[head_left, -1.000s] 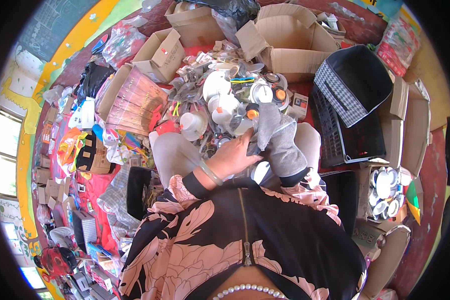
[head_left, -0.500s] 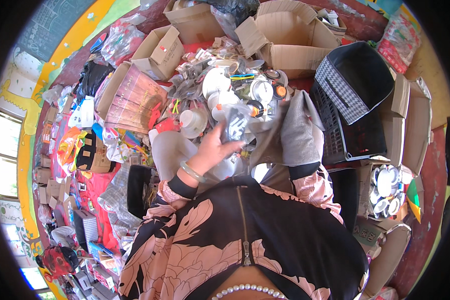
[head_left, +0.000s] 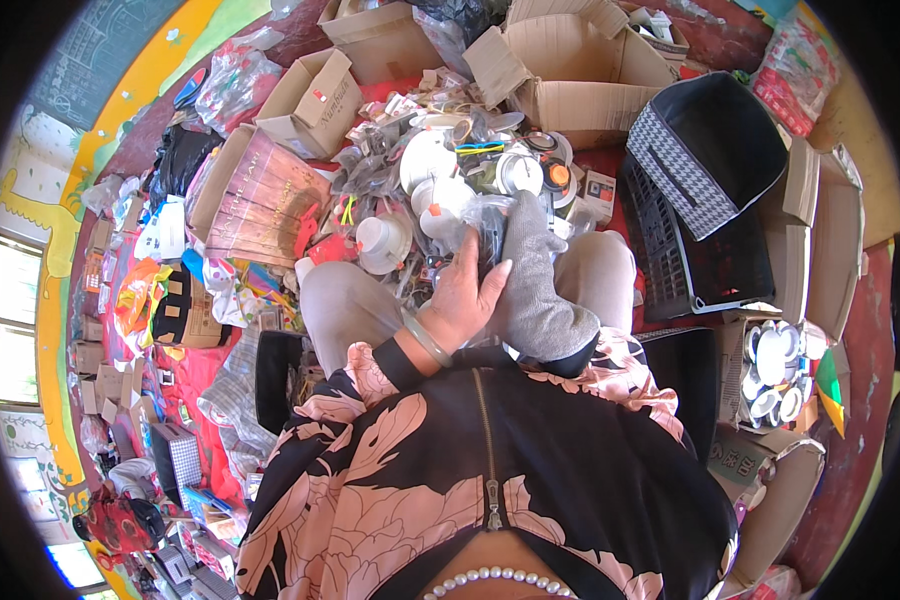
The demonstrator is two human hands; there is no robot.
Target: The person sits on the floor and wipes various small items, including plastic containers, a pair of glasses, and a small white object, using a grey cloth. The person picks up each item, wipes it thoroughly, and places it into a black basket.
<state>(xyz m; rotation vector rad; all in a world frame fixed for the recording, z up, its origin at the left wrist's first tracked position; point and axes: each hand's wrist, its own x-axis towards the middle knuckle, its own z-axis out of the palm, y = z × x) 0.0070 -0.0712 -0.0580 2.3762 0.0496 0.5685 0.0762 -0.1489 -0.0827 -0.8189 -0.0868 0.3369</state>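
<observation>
Here, the bare fingers (head_left: pixel 467 252) of the left hand (head_left: pixel 454 310) are closed on a clear plastic packet (head_left: pixel 487 222) with something dark inside, held upright between the two hands, the thumb angled toward the other hand. Just beside it, the right hand (head_left: pixel 542 305) wears a gray knit glove (head_left: pixel 530 255) and points away from the body; whether its fingers grip the packet too, I cannot tell. A pale bangle (head_left: pixel 426 340) circles the left wrist. The hands sit between two knees in light trousers (head_left: pixel 342 305), above the near edge of a heap of small goods: white round pieces (head_left: pixel 425 160), a white cup-like container (head_left: pixel 380 240) and a black ring with an orange center (head_left: pixel 558 176). Farther out, a pleated pink carton (head_left: pixel 260 205) stands left, an open cardboard box (head_left: pixel 600 108) lies beyond the heap, and on the right a black houndstooth-fronted storage bin (head_left: pixel 675 180) tilts over a black slatted basket (head_left: pixel 655 255).
</observation>
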